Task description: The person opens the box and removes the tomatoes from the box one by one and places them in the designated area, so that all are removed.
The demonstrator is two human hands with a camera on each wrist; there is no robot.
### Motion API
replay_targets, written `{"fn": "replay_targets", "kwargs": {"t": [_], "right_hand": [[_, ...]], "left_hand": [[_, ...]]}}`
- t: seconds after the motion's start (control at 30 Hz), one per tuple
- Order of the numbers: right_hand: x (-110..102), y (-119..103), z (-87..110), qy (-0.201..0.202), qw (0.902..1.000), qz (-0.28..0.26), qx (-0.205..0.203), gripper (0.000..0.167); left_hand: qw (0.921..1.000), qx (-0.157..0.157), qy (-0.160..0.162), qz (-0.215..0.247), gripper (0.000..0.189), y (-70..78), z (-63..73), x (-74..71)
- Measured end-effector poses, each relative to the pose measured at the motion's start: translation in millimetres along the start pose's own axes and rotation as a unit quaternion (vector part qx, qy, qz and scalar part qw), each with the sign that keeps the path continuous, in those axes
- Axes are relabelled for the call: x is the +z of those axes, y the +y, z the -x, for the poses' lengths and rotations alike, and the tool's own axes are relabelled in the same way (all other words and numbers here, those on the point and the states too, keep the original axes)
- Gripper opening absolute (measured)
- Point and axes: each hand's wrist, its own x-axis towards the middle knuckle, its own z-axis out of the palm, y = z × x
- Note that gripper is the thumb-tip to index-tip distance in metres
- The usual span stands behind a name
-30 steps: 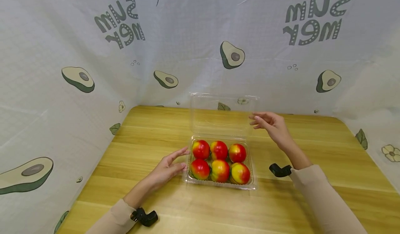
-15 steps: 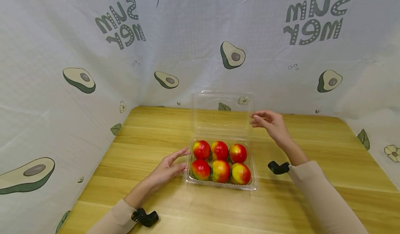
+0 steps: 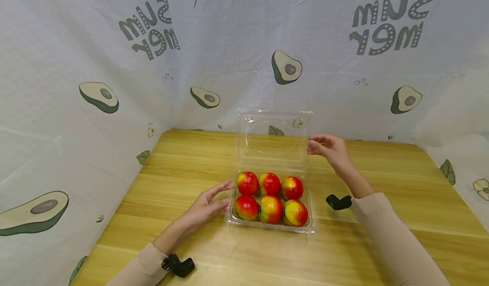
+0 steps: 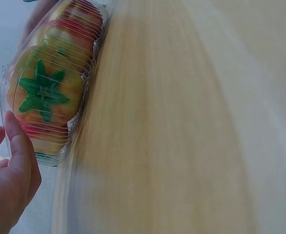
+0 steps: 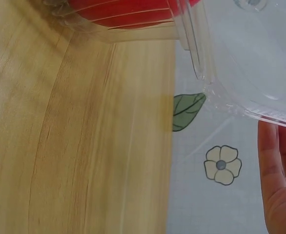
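Observation:
A clear plastic clamshell box (image 3: pixel 272 228) sits mid-table, holding several red-and-yellow fruits (image 3: pixel 270 199) in two rows. Its hinged lid (image 3: pixel 273 139) stands open and nearly upright behind them. My left hand (image 3: pixel 206 203) lies on the table with straight fingers against the box's left side. In the left wrist view the left hand's (image 4: pixel 11 180) thumb touches the box wall (image 4: pixel 50 92). My right hand (image 3: pixel 326 147) reaches to the lid's right edge, its fingertips touching it. The right wrist view shows straight fingers (image 5: pixel 277 165) just under the lid's rim (image 5: pixel 250 63).
The box rests on a light wooden table (image 3: pixel 183 171). White cloth printed with avocados (image 3: pixel 229 44) closes off the back and both sides. Black wrist cameras sit on my left forearm (image 3: pixel 179 265) and right forearm (image 3: pixel 338 201).
The lid has tipped a little more upright under my right fingertips. My left hand and the box have stayed where they were.

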Motion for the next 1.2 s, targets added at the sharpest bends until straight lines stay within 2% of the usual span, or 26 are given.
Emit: {"fn": "replay_targets", "kwargs": {"t": [0.23, 0.5, 1.2], "right_hand": [[-0.1, 2.1, -1.9, 0.002, 0.9997, -0.021, 0.012, 0.035], [1.3, 5.8, -4.2, 0.001, 0.9985, -0.048, 0.027, 0.039], [0.3, 9.4, -7.9, -0.003, 0.9992, -0.006, 0.039, 0.037]], "left_hand": [[0.9999, 0.01, -0.004, -0.007, 0.062, 0.3, -0.4, 0.1], [0.9999, 0.007, -0.005, -0.007, 0.063, 0.0, 0.7, -0.1], [0.9999, 0.012, -0.005, 0.003, 0.061, -2.5, -0.8, -0.1]]}}
